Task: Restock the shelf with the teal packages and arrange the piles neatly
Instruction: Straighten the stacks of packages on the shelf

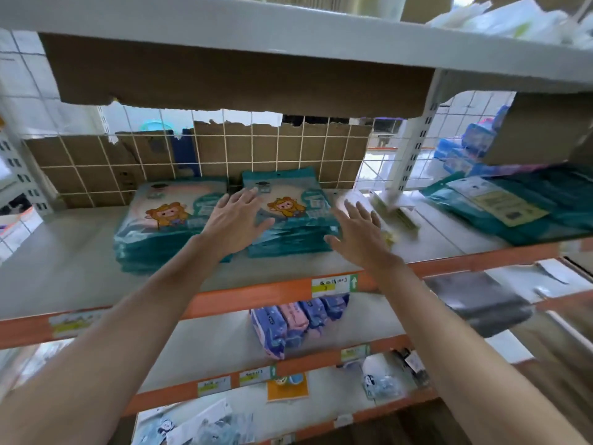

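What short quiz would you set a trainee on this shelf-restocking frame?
1. True or false: the left hand grips a package.
2. Left hand and right hand flank which of the three teal piles? A) leftmost B) the middle pile C) rightmost
3. Fill in: the shelf's front edge is coloured ___.
Key: 1 false; 2 B; 3 orange.

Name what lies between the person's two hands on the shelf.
In the head view, the right-hand pile of teal packages lies between the left hand and the right hand, both open.
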